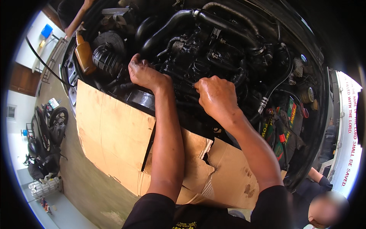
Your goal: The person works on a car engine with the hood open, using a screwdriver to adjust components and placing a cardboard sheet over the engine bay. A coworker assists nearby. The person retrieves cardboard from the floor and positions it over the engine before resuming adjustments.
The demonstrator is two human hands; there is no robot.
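Both my hands are over a dark, oily car engine (198,66). My left hand (144,74) is bent at the wrist beside a thick black hose (167,30), its fingers curled; what they hold, if anything, is hidden. To the right, my right hand (217,95) is closed in a fist low over the engine, knuckles up. Something thin and dark runs by its thumb, but I cannot make out what it grips. The round black oil filler cap (201,68) lies just beyond this fist.
Torn cardboard (114,133) covers the car's front edge beneath my forearms. An amber bottle (84,55) stands at the left of the bay, a battery (286,122) at the right. Another person's arm (78,17) reaches in far left; a person (324,206) is at lower right. Motorcycles (47,133) stand left.
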